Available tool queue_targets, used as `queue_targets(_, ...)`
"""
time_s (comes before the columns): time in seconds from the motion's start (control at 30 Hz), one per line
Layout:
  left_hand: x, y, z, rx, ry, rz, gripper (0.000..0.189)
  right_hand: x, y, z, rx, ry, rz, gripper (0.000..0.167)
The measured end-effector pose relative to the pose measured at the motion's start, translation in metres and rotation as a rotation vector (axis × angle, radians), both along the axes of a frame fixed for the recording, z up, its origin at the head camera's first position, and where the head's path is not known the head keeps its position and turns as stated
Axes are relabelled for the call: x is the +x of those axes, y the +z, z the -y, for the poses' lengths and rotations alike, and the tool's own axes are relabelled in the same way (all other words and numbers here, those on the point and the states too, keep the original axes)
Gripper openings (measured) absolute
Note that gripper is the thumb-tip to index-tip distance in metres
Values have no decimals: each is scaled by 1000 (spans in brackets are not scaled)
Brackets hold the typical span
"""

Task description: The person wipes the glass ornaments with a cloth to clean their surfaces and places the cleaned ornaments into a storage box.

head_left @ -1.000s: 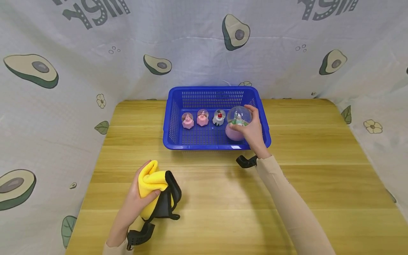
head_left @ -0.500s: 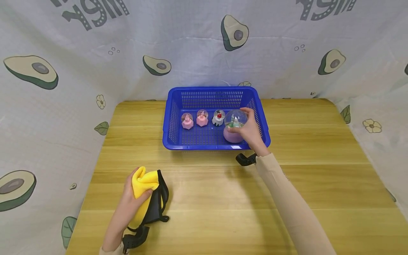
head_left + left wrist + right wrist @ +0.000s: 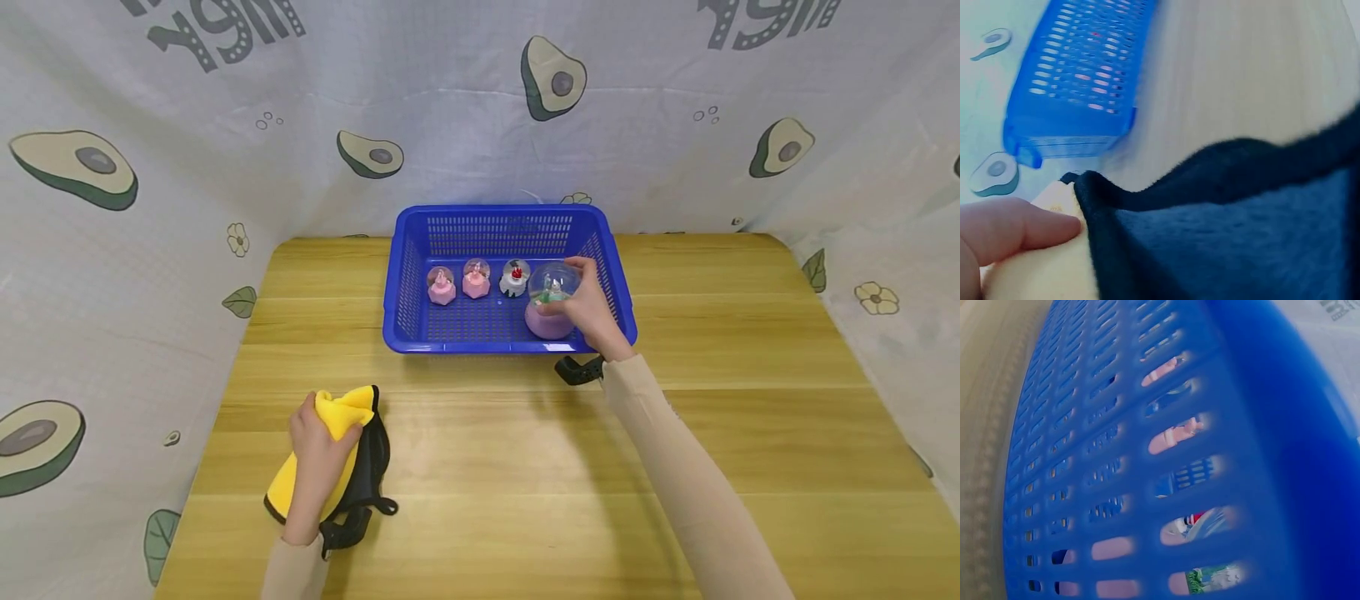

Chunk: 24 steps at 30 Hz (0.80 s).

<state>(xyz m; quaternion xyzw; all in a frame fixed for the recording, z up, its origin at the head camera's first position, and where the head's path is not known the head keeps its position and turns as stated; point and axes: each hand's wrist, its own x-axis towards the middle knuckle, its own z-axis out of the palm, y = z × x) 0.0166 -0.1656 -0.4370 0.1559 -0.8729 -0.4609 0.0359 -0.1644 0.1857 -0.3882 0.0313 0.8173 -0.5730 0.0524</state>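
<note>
In the head view my left hand (image 3: 321,454) grips a folded cloth (image 3: 341,415), yellow on one side and black on the other with dark edging and a small loop. The left wrist view has my thumb pressed on the yellow side, beside the black fold (image 3: 1229,244). At the right end of a blue basket (image 3: 480,347), my right hand (image 3: 591,315) holds a large snow globe (image 3: 546,323) with a clear dome, a green and white figure and a pinkish-purple base. The basket's slotted wall (image 3: 1138,444) fills most of the right wrist view, hiding that hand.
Left of the large globe, three small snow globes stand in a row in the basket: two with pink bases (image 3: 441,290), one white with red on top (image 3: 513,282). Below is a wooden table (image 3: 487,500). An avocado-print curtain (image 3: 465,92) hangs behind and at both sides.
My left hand has shifted left with the cloth and turned over it, and more yellow now spreads out under the wrist. The large globe has moved slightly left and nearer the basket's front wall.
</note>
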Motion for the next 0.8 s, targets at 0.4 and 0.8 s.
queue_targets(0.4,-6,-27,-20,-278,14,-103,85,-1,0,-2,20,42,37,92)
queue_targets(0.8,15,-2,-6,-207,-215,153,70,2,5,-10,0,98,69,92)
